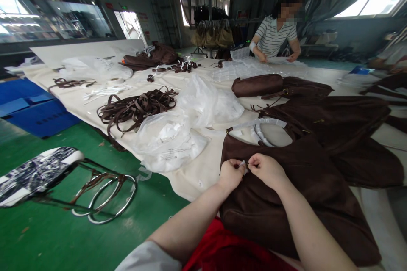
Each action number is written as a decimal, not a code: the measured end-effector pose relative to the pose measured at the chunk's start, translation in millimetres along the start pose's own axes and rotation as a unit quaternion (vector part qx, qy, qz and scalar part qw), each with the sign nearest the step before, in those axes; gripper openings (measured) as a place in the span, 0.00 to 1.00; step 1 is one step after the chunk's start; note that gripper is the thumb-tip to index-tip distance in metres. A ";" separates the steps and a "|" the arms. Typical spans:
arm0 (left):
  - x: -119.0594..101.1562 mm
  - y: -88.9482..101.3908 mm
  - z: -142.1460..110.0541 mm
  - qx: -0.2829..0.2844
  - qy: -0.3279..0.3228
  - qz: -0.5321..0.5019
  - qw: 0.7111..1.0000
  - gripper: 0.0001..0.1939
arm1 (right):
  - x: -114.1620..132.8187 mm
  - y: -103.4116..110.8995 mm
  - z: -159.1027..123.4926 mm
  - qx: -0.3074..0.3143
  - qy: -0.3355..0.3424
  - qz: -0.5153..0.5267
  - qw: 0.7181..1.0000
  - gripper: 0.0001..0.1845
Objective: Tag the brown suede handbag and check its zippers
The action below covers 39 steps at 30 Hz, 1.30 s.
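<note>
**Your two hands pinching at a small white piece over a soft brown bag**

One brown bag (286, 216) lies directly in front of you at the near edge of the table (186, 184), its body spread flat and slack. Your left hand (232, 174) closes thumb and fingers on one small white piece (243, 167) above the bag. Your right hand (265, 170) is beside it, thumb and fingertip drawn together; whether they hold the tiny dark bit at their tips, you cannot tell from here.

The bag looks supple and likely to sag and fold, probably moderate in weight, with a smooth face that may slide or mark. Its white-wrapped handle (270, 122) seems the firmest place to lift it; the white piece looks light and thin, best taken by an edge.

Beyond and to the right lie at least four more brown bags (327, 114). To the left are two clear plastic bags (171, 142), touching, then one heap of brown straps (136, 108) too tangled to count, and one white roll (115, 81). On the floor at left stands one stool (41, 173). Across the table, one co-worker (278, 36) has both hands at clear sheeting (260, 68).
</note>
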State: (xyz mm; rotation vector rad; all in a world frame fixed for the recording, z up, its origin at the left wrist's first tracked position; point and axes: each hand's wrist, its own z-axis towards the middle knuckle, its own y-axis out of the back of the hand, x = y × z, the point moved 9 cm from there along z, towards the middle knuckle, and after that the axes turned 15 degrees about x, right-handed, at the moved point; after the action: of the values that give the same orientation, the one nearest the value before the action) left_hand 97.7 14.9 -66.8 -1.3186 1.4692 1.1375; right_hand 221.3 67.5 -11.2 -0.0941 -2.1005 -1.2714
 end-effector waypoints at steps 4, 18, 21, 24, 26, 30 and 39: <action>-1.4 0.8 -0.9 -0.003 0.006 0.012 1.000 0.11 | -4.4 -7.8 3.5 0.034 0.018 0.064 0.997 0.05; -2.4 1.4 0.4 -0.006 -0.043 0.027 0.999 0.13 | -7.1 -7.6 3.6 0.029 0.015 0.099 0.995 0.07; -2.4 0.9 1.3 -0.003 -0.052 0.026 0.998 0.12 | -9.2 -11.5 4.6 0.036 0.028 0.136 0.990 0.08; 0.3 -0.3 2.3 0.003 -0.049 0.017 0.999 0.13 | -8.3 -16.2 5.1 0.055 0.044 0.179 0.981 0.11; 2.9 -0.6 2.4 0.005 -0.041 0.006 0.999 0.13 | -4.6 -17.6 4.5 0.065 0.061 0.199 0.976 0.13; 4.7 -3.7 2.5 0.028 -0.044 -0.028 0.998 0.11 | 0.7 -15.4 1.8 0.062 0.079 0.205 0.974 0.15; 7.3 -2.8 4.9 0.028 0.001 -0.065 0.998 0.07 | 11.7 1.0 -13.8 -0.064 0.074 -0.062 0.993 0.11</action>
State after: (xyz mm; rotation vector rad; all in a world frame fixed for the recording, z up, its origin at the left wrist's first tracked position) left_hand 99.8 17.8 -75.2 -1.3566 1.3862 1.0050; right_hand 219.7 53.7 0.4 0.0737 -1.9227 -1.4397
